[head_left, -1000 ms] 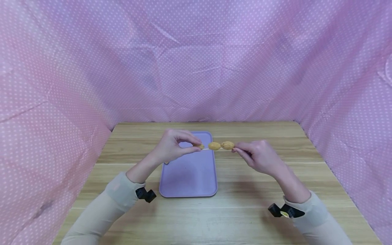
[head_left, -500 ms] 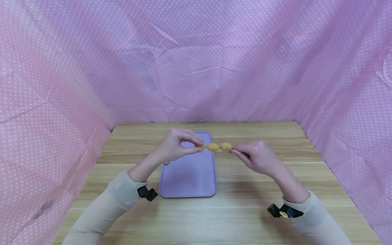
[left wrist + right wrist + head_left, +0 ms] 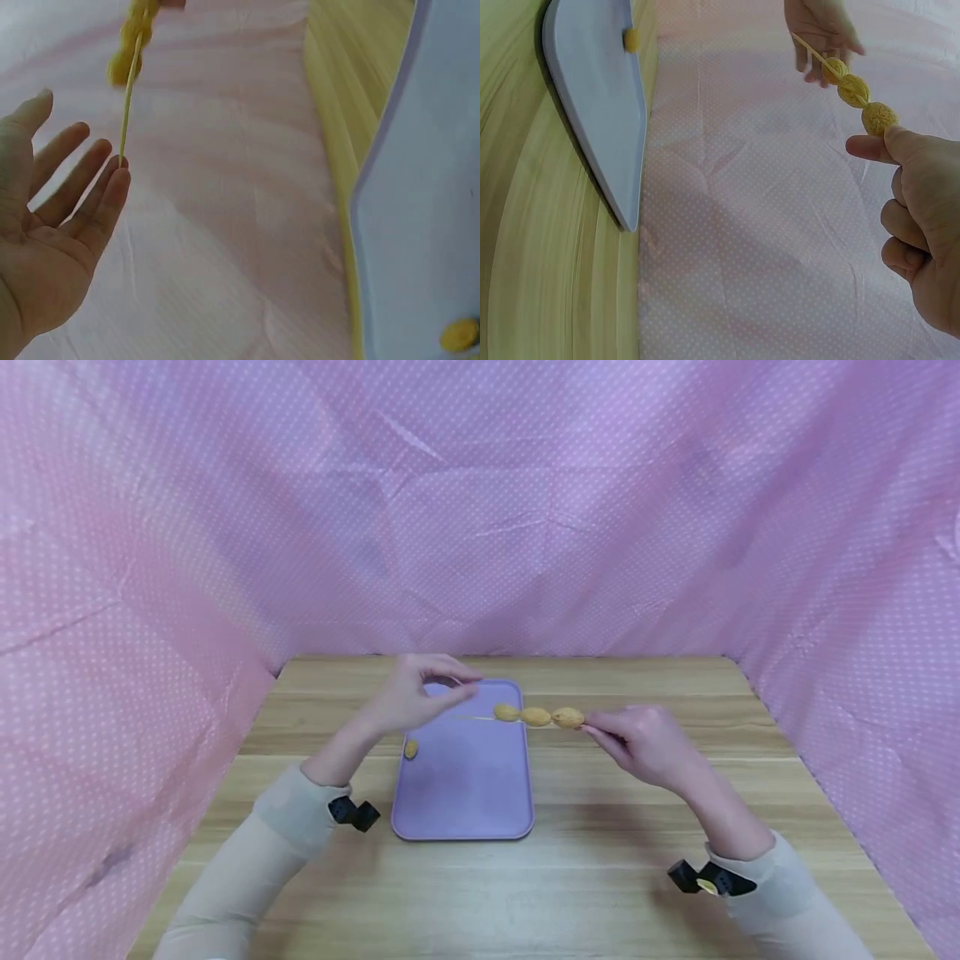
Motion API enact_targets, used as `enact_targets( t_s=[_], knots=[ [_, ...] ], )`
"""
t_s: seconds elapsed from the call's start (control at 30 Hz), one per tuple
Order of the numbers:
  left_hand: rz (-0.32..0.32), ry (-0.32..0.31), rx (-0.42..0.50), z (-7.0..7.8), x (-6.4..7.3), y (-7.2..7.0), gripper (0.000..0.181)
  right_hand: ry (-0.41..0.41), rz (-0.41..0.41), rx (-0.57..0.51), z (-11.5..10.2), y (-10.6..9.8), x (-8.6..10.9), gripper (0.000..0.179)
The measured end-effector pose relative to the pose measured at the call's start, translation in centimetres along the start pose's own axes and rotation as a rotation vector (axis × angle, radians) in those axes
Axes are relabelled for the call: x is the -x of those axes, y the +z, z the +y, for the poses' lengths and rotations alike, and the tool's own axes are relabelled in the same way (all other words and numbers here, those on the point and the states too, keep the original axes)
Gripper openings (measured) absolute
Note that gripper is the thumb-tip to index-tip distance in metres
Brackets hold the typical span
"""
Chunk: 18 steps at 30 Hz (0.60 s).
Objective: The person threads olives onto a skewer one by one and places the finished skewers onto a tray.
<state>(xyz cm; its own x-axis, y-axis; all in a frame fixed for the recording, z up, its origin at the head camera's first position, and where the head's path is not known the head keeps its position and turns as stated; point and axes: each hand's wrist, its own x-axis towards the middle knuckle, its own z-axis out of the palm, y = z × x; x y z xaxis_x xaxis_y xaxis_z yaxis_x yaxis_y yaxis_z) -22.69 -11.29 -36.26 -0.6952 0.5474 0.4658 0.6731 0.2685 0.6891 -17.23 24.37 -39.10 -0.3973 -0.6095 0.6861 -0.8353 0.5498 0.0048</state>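
Observation:
Three oval, wrinkled, yellow-brown pieces (image 3: 536,717) sit side by side on a thin skewer (image 3: 476,718), held level above the tray. My right hand (image 3: 648,747) pinches the skewer's right end between thumb and forefinger, close against the last piece (image 3: 880,118); its other fingers are curled. At the other end, my left hand (image 3: 412,697) has its fingers spread and grips nothing. In the left wrist view the skewer's bare tip overlaps the left fingertips; I cannot tell whether they touch. A single similar piece (image 3: 411,749) lies at the tray's left side.
A purple rectangular tray (image 3: 465,793) lies on the wood-grain table (image 3: 600,893), below the hands. Pink dotted cloth (image 3: 480,527) hangs around the table's back and sides. Black wrist devices (image 3: 354,814) are strapped over both light sleeves.
My left hand has let go of the leftmost piece and moved up and left, baring that piece and the skewer's tip. The right hand has shifted slightly right with the skewer.

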Motion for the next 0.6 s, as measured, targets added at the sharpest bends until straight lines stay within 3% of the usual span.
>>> enact_targets(
  t_s=[0.1, 0.23, 0.47, 0.6],
  knots=[
    [0.012, -0.16, -0.038, -2.3, 0.7, -1.2, 0.017, 0.01, 0.0, 0.018, 0.3, -0.4, 0.4, 0.054],
    [-0.045, -0.322, -0.153, -6.0, 2.4, -1.3, 0.019, 0.028, -0.001, 0.039, 0.7, -1.0, 1.1, 0.054],
    [-0.152, -0.424, -0.26, -11.1, 5.3, -1.1, 0.02, 0.038, -0.016, 0.051, 1.6, -1.3, 2.0, 0.053],
    [-0.179, -0.468, -0.301, -12.9, 6.5, -1.0, 0.018, 0.048, -0.041, 0.052, 1.9, -1.3, 2.2, 0.054]
  ],
)
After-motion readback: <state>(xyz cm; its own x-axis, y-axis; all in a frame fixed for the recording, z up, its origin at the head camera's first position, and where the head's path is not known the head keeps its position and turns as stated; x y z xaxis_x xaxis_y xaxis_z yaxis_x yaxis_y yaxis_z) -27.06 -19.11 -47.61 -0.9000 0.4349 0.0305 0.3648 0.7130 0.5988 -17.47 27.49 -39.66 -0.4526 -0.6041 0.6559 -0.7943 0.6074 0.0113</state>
